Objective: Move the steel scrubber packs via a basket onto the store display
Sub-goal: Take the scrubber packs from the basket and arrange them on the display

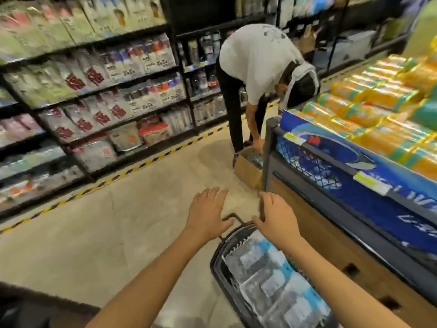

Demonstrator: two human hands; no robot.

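While both arms reach forward and down, the scene runs from stocked shelves (94,95) along the left wall, past a yellow-and-black tape line (142,165) on the floor, to the two hands near the middle.

The left hand (207,217) is released, fingers straight and spread, holding nothing. Its thumb lies just beside the dark handle (234,216) of the basket (215,262). That handle sits between the two hands and just below them, so either could take it, though the left thumb looks nearer the bar.

The basket stands on the floor with its long axis running from the handle back toward the wearer and to the right. It is filled with the scrubber packs (272,282), clear wrappers with blue and white print, lying flat in layers.

The right hand (276,220) is also released and empty, fingers extended. Its fingertips are close to the corner post of the display (354,252); whether they touch it cannot be told.

Beyond the hands, another person (255,67) bends over a cardboard box (246,169) on the floor at the display's corner.

The display rises just beside the basket on its right, with a mesh bin (307,166) holding blue packs along its side and orange rolls (378,102) on top. Judging from this, the packs must go up and to the right, which favours the right hand.
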